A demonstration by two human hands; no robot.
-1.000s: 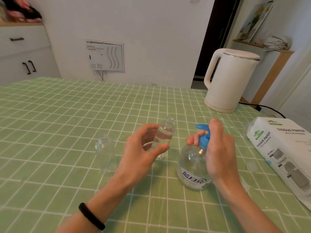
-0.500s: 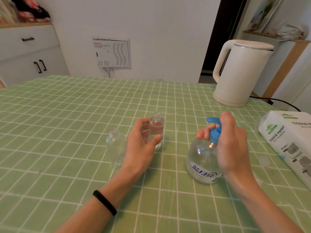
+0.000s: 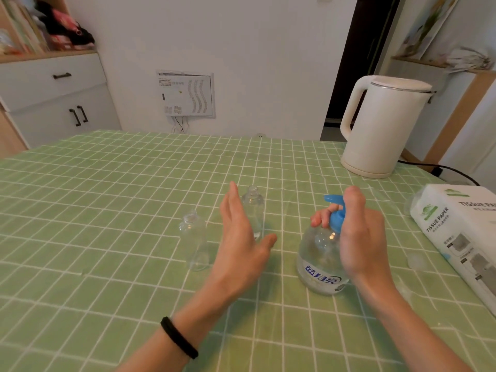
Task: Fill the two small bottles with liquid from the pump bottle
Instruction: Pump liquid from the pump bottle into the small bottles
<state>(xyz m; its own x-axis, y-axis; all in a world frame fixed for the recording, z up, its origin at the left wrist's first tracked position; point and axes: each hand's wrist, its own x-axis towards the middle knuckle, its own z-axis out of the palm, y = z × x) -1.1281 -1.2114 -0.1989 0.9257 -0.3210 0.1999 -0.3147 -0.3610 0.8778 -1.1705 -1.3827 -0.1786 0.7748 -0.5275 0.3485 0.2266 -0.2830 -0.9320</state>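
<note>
two small bottles, both uncapped & upright, stand left of pump bottle (image 3: 319, 256): left small bottle (image 3: 193, 238) farthest from it, right small bottle (image 3: 253, 208) closer, partly behind l hand (image 3: 241, 237). l hand flat, fingers straight, holds nothing. r hand (image 3: 359, 237) curls round pump bottle's blue pump head (image 3: 336, 220). kettle (image 3: 383, 127) behind-right of pump bottle.

Green checked tablecloth (image 3: 107, 210); blue pump (image 3: 336, 220); white kettle (image 3: 383, 130).

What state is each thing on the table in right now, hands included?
Pump bottle: upright, pump attached.
Left hand: open, holding nothing.
Right hand: grips pump bottle's neck.
Near bottle: upright, uncapped, looks empty.
Far bottle: upright, uncapped, partly behind left hand.
Kettle: lid closed.
</note>
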